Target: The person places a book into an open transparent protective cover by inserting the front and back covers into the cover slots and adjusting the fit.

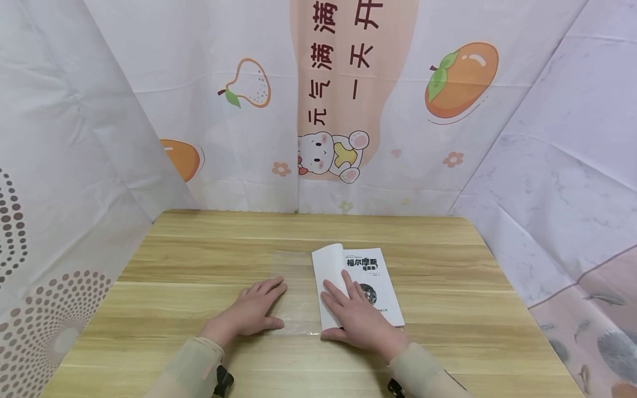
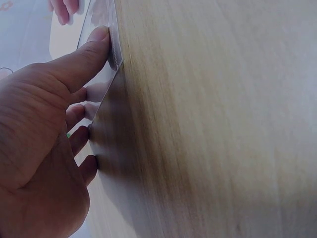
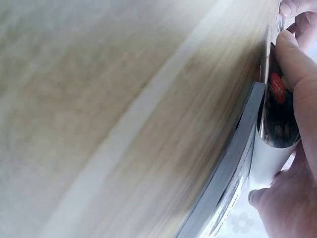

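Note:
A paperback book [image 1: 387,287] lies on the wooden table with its title page facing up. Its front cover [image 1: 328,264] is folded over to the left, white inner side up. My right hand [image 1: 359,319] presses on this cover with extended fingers, near the bend. The right wrist view shows the cover's dark printed outer side [image 3: 280,111] curving away from the page block. A clear plastic sheet [image 1: 301,282] extends left from under the cover. At its left edge my left hand [image 1: 251,309] rests, thumb [image 2: 91,49] on the film and fingers spread along the edge.
The wooden table [image 1: 224,237] has rounded far corners. A printed curtain [image 1: 239,149] hangs behind it, with further cloth at both sides. A dark wrist strap [image 1: 224,381] shows below the left sleeve.

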Demonstrator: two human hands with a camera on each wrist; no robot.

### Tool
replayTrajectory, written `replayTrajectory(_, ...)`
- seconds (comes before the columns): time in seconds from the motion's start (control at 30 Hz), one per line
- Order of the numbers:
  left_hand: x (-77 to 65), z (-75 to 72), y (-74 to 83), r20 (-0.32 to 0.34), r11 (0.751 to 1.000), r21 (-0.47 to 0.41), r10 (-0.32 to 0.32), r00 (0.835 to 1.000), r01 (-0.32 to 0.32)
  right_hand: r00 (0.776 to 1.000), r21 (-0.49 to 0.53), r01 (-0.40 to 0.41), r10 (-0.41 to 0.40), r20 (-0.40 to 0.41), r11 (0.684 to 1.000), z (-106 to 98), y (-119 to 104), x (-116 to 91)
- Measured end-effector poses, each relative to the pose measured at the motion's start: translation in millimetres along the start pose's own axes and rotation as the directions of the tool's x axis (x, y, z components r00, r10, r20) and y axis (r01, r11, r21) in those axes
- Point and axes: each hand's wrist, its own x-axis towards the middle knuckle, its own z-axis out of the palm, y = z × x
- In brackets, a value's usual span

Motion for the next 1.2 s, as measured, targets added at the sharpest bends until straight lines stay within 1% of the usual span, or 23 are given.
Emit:
replayTrajectory(0.2,0.1,1.3,-0.9,-0.003,1.0,0.01,0.001,1.0,-0.001,1.0,-0.01,-0.021,0.021,0.008,1.0,1,-3,2)
replayTrajectory(0.33,0.6,1.8,-1.5,-0.008,1.0,0.014,0.001,1.0,-0.001,1.0,-0.036,-0.027,0.027,0.007,0.999,2,-4,3)
replayTrajectory(0.8,1.9,-0.4,0.4,-0.007,1.0,0.016,0.006,1.0,-0.006,1.0,-0.155,0.003,-0.002,0.007,0.988,3,-5,7)
replayTrajectory(1.03,0.9,-0.1,0.4,0.001,1.0,0.013,0.004,1.0,-0.004,0.998,-0.194,-0.03,0.042,0.054,0.98,-2,-9,10)
replayTrajectory(1.2,1.1,1.1,0.2,-0.003,1.0,0.015,0.008,1.0,-0.008,0.997,-0.241,-0.037,0.052,0.055,0.97,-9,-10,14)
